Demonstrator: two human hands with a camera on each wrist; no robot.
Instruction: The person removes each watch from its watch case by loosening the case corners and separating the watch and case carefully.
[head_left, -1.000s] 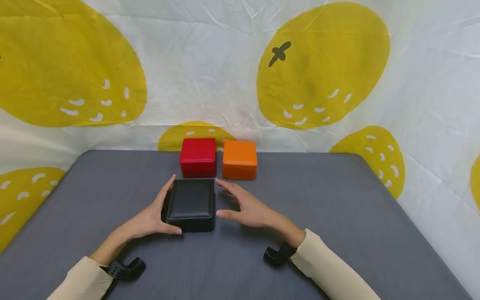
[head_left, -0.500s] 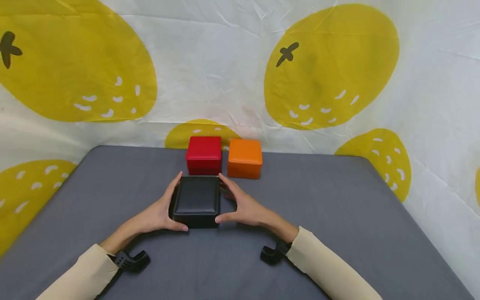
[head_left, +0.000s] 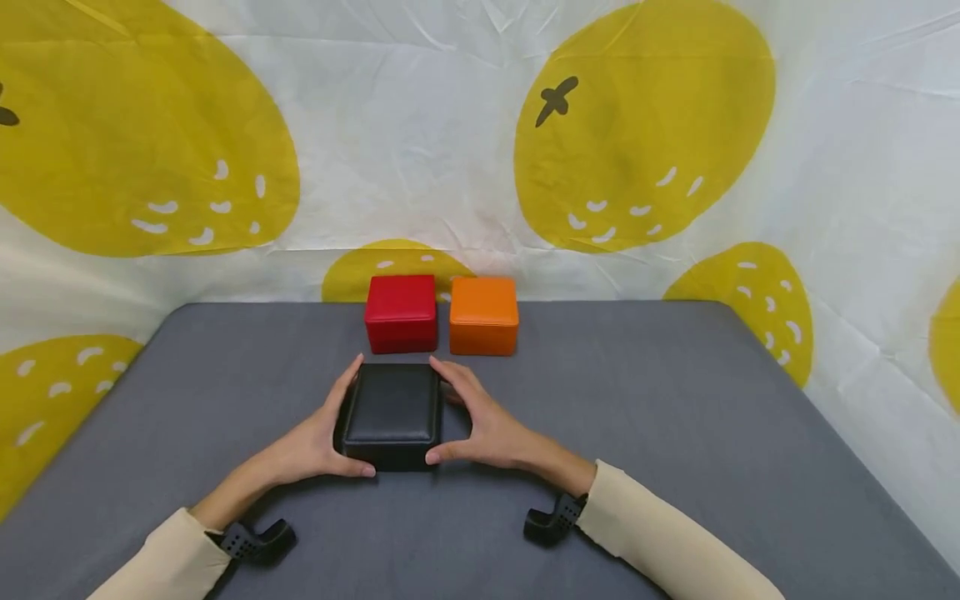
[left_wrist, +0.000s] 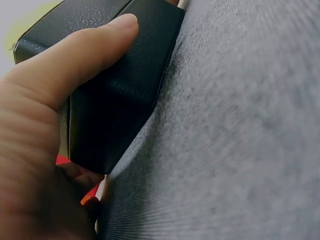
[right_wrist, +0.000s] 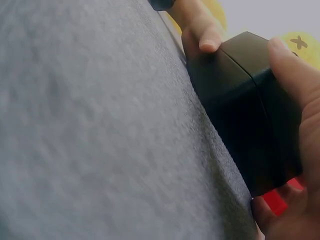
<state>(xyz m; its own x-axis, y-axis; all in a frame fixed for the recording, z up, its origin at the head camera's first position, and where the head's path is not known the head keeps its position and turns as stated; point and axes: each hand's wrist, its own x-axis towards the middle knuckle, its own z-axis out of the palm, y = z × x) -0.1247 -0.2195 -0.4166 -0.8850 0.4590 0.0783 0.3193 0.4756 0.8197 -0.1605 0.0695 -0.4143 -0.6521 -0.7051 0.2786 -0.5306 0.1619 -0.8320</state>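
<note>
A black, leather-like box (head_left: pixel 393 404) with a lid seam around its sides rests on the grey cloth-covered table. On its left side my left hand (head_left: pixel 311 442) grips it, thumb along the front face and fingers reaching to the back. The left wrist view shows that thumb (left_wrist: pixel 95 52) flat across the seam of the black box (left_wrist: pixel 132 75). My right hand (head_left: pixel 491 421) holds the opposite side, its thumb at the front right corner. In the right wrist view, fingers (right_wrist: pixel 287 205) curve behind the black box (right_wrist: pixel 240 100). The lid is down.
Behind the black box, a red box (head_left: pixel 401 315) and an orange box (head_left: pixel 483 317) stand side by side near the far edge of the grey table (head_left: pixel 637 400). A white curtain (head_left: pixel 405 150) with yellow fruit prints hangs beyond it.
My right hand, apart from the black box a second ago, has moved in and now holds its right side. The box has shifted slightly right and nearer. The lid has stayed down.
</note>
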